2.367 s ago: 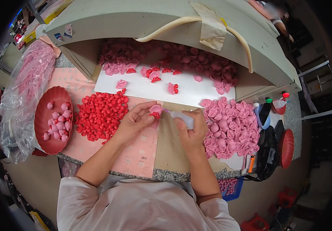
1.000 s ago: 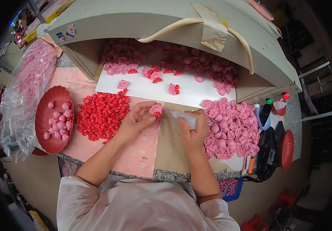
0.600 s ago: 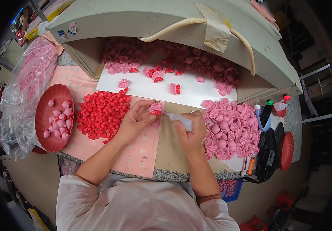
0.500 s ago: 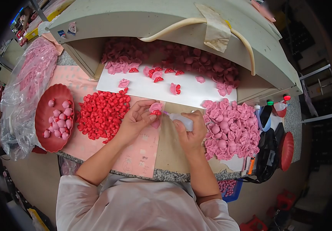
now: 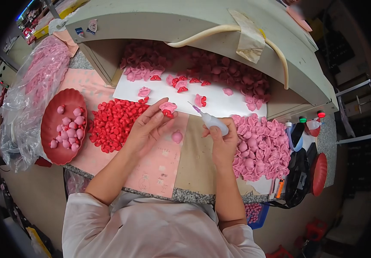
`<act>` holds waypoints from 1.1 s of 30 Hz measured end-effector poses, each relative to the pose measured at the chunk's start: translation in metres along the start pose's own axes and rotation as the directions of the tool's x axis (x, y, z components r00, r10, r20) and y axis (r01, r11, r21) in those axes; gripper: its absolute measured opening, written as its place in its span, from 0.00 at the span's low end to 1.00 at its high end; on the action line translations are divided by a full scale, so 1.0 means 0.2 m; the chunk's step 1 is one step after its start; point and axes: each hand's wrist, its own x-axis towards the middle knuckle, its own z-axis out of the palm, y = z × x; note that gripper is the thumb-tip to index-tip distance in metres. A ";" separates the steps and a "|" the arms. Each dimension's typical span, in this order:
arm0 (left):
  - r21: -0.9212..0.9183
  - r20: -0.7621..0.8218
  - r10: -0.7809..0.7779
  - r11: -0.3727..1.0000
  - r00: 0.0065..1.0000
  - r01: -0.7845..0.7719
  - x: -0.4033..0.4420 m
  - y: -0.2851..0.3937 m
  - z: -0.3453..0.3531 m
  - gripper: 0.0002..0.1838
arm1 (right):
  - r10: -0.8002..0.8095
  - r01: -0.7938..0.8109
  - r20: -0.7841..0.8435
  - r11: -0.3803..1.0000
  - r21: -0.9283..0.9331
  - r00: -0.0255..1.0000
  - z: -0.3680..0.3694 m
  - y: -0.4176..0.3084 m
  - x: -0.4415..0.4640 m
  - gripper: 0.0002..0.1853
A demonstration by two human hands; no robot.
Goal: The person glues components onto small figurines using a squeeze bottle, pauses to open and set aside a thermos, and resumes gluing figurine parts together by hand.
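Observation:
Between the fingertips of my left hand (image 5: 147, 130) is a pink ruffled piece (image 5: 167, 106) with a red bow-shaped part (image 5: 168, 113) at its lower edge. My right hand (image 5: 225, 141) is wrapped round a small translucent squeeze bottle (image 5: 214, 123). The bottle's thin purple-based tip points up and left, apart from the pink piece. Below the left fingers, a round pink piece (image 5: 177, 136) lies on the pink paper (image 5: 162, 165). A heap of red bow-shaped pieces (image 5: 113, 125) is beside my left wrist. To the right of my right hand spreads a pile of pink ruffled pieces (image 5: 261, 148).
A red scalloped dish (image 5: 49, 144) holds several round pink pieces at the left. Behind, a white sheet (image 5: 136, 96) under a grey shelf (image 5: 151, 26) carries pink and red pieces. At the right are a black bag (image 5: 296, 176), an orange marker (image 5: 279, 188) and a red dish (image 5: 319, 174).
The bottle's tip has pulled away from the pink piece and now points upward. My left hand has lifted the piece slightly up and left, and the round pink piece below shows fully.

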 end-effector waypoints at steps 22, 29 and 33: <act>0.113 0.032 -0.026 0.993 0.999 0.022 0.01 -0.11 -0.05 0.21 | -0.451 0.446 0.077 0.819 -0.361 0.889 -0.01 0.00 -0.04 0.12; 0.125 0.022 -0.014 0.992 1.000 0.011 0.01 -0.11 -0.03 0.21 | -0.477 0.496 0.164 0.746 -0.445 0.864 -0.01 0.01 -0.04 0.13; 0.127 0.020 -0.015 0.992 1.000 0.013 0.00 -0.11 -0.02 0.21 | -0.483 0.507 0.175 0.744 -0.434 0.858 0.00 0.02 -0.04 0.13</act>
